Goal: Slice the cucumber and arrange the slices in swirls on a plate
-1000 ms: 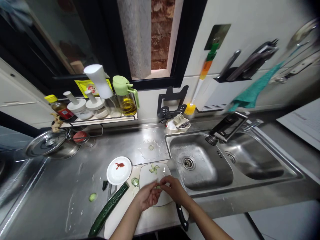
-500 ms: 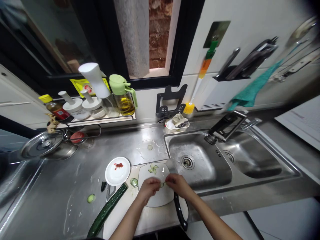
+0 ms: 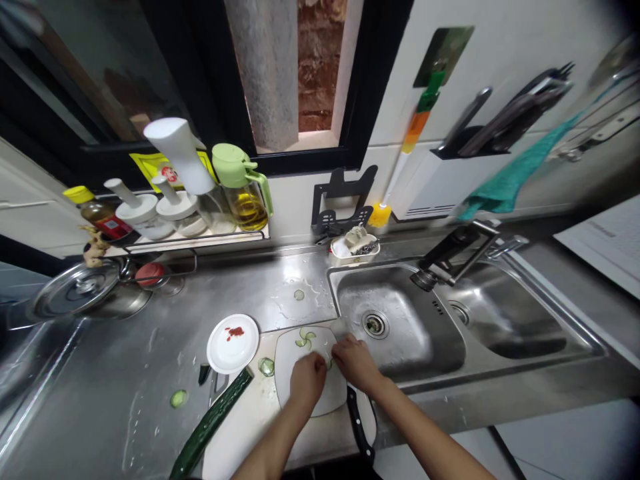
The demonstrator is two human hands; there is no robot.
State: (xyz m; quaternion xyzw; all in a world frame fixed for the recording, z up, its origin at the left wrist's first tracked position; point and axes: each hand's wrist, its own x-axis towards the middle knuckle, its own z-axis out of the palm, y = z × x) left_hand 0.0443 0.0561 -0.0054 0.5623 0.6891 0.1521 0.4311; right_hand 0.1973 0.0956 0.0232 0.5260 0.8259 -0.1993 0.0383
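Observation:
My left hand [image 3: 308, 378] and my right hand [image 3: 351, 359] meet over a white square plate [image 3: 289, 353] on a pale cutting board [image 3: 250, 427]. Both pinch a thin green cucumber slice [image 3: 329, 364] between their fingertips, low over the plate's right side. Several curved cucumber slices [image 3: 305, 339] lie at the plate's far edge. A long dark cucumber [image 3: 210, 423] lies slantwise on the board to the left. The black handle of a knife [image 3: 359, 423] shows below my right wrist.
A small round white plate [image 3: 233, 343] with red bits sits left of the square plate. Loose cucumber rounds [image 3: 177, 399] lie on the wet steel counter. A double sink [image 3: 400, 327] with a tap [image 3: 450, 253] is right. Bottles stand on a rack [image 3: 190, 233] at the back.
Both hands have slid a little away from me and rightward over the plate, staying together on the slice. The camera view has shifted slightly.

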